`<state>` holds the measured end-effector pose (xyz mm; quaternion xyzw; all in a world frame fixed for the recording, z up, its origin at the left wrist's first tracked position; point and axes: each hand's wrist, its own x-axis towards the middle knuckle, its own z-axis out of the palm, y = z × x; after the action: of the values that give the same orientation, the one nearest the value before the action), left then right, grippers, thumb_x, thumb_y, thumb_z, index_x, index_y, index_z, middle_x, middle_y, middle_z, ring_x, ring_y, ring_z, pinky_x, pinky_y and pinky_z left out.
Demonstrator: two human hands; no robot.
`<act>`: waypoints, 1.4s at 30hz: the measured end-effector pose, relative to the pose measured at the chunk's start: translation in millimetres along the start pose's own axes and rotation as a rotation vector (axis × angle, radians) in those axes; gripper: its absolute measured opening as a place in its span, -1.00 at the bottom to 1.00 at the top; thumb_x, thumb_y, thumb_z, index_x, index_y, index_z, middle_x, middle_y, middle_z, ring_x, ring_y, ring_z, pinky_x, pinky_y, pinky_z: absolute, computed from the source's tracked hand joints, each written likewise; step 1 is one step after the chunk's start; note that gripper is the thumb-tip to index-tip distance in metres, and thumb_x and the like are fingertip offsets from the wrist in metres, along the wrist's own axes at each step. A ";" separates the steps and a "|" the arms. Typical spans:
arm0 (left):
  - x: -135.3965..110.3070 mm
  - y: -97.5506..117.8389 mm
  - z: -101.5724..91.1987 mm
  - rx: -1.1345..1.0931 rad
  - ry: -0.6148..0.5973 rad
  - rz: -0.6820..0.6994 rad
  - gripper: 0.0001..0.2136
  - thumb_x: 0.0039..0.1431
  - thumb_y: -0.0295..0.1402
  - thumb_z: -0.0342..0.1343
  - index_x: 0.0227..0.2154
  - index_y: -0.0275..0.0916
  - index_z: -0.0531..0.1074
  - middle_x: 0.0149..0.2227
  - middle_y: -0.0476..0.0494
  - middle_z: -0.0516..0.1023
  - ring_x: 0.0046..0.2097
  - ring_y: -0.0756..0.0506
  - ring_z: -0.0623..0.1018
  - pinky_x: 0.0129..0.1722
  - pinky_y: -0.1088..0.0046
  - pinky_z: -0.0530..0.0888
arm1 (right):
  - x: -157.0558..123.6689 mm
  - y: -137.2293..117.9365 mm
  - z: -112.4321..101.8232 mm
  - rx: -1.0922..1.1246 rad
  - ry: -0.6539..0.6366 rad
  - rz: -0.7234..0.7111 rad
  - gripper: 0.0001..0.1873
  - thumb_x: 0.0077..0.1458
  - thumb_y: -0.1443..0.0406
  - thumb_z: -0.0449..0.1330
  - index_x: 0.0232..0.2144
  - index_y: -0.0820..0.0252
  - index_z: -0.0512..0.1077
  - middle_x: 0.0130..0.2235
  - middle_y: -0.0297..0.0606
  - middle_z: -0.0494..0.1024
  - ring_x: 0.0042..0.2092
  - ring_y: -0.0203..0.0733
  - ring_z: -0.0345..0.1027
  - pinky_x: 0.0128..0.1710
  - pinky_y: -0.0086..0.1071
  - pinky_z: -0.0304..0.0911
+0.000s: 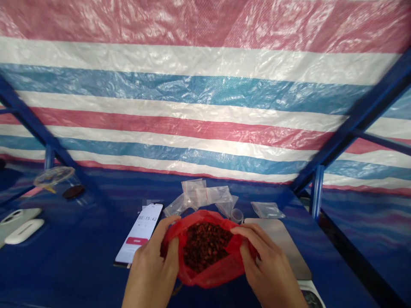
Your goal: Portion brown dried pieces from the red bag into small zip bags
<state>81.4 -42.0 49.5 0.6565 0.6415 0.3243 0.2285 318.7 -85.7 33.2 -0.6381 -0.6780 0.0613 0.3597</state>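
Observation:
A red plastic bag full of small dark red pieces sits low in the middle of the blue table. My left hand grips the bag's left rim, fingers curled over the edge. My right hand grips the right rim the same way. Together they hold the mouth of the bag spread wide. Just behind the bag lie several small clear zip bags and a small clear cup.
A phone showing a timer lies left of the bag. A flat silver scale sits to the right, a single zip bag behind it. Far left: a white case, another phone, a clear container. Blue shelf posts flank a striped tarp.

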 end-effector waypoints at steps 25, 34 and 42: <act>-2.6 5.0 5.1 0.270 -0.086 0.636 -0.69 0.24 -0.40 0.04 -0.05 0.00 0.59 0.07 -0.17 0.55 0.13 -0.24 0.52 0.13 0.13 0.52 | -9.9 1.5 0.9 -0.054 -0.223 -0.167 -0.52 0.17 0.51 0.04 -0.01 -0.01 0.55 0.18 -0.31 0.51 0.36 -0.03 0.15 0.39 -0.03 0.10; 7.0 -33.2 12.5 0.546 -0.297 0.438 -0.22 0.00 -0.60 -0.04 0.37 -0.15 0.26 0.42 -0.05 0.26 0.48 -0.25 0.11 0.45 -0.03 0.14 | -12.4 20.5 8.4 -0.223 -0.357 -0.124 -0.14 -0.08 0.49 0.08 0.33 0.19 0.31 0.37 -0.31 0.34 0.50 0.07 -0.17 0.51 0.07 -0.28; 4.7 -40.6 12.0 0.580 -0.292 0.356 -0.24 0.09 -0.61 -0.10 0.40 -0.09 0.20 0.44 0.01 0.17 0.50 -0.28 0.02 0.43 -0.13 0.14 | -7.9 8.2 17.3 -0.242 -0.371 -0.059 -0.23 0.04 0.44 0.09 0.35 0.26 0.30 0.39 -0.24 0.30 0.50 0.16 -0.19 0.49 0.14 -0.27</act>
<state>61.6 -33.1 12.8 0.8346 0.5432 0.0666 0.0623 315.1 -84.9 12.8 -0.6343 -0.7533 0.0855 0.1513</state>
